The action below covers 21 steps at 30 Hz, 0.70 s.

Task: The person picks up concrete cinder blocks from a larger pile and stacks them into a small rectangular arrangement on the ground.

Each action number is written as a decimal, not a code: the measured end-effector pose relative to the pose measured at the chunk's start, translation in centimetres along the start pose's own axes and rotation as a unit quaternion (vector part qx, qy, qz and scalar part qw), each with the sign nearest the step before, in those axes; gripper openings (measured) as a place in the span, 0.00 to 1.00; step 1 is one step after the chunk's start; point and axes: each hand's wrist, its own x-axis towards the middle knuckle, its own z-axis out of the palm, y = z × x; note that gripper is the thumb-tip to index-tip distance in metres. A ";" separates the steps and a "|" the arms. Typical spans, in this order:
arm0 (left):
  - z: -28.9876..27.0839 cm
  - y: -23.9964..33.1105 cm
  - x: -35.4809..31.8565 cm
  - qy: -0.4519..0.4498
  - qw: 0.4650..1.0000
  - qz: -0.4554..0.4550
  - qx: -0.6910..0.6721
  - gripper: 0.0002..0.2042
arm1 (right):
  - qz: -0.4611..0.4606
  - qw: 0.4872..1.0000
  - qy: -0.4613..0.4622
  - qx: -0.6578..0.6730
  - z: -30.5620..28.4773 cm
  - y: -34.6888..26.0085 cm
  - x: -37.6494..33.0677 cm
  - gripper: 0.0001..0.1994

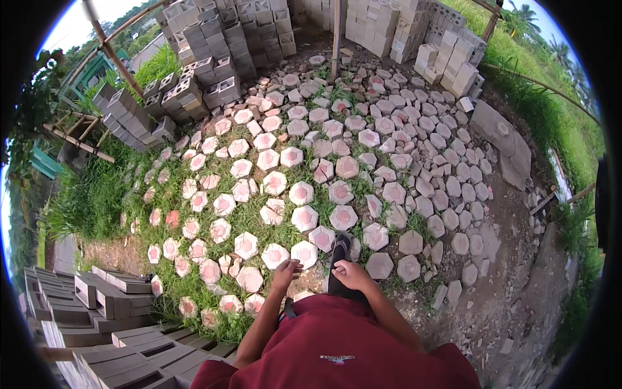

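Observation:
My left hand hangs in front of my dark red shirt, its fingers loosely bent and somewhat apart, with nothing visible in it. A short way to its right, my right hand is curled closed above my dark trouser leg, and no object shows in it. One shoe is stepped forward on the ground between the hands. Beyond and around it lie hexagonal paving blocks with reddish centres, spread over grass. Neither hand touches a block. The one nearest my left hand is a pale hexagonal block.
Grey hollow concrete blocks are stacked at the back left, with more block stacks at the back right. Other concrete blocks stand close at lower left. A pole rises at the back. Broken slabs lie right.

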 end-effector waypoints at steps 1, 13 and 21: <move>0.8 1.0 2.9 0.009 1.000 0.011 0.008 0.16 | -0.010 0.999 -0.022 -0.021 -2.0 0.4 2.7 0.19; 11.3 17.3 20.0 0.044 0.988 0.143 -0.019 0.14 | -0.016 0.997 -0.046 -0.062 -23.0 2.3 30.7 0.21; 6.2 23.4 27.0 0.148 0.972 0.063 -0.171 0.13 | -0.041 0.987 -0.125 0.088 -19.3 -2.3 43.2 0.19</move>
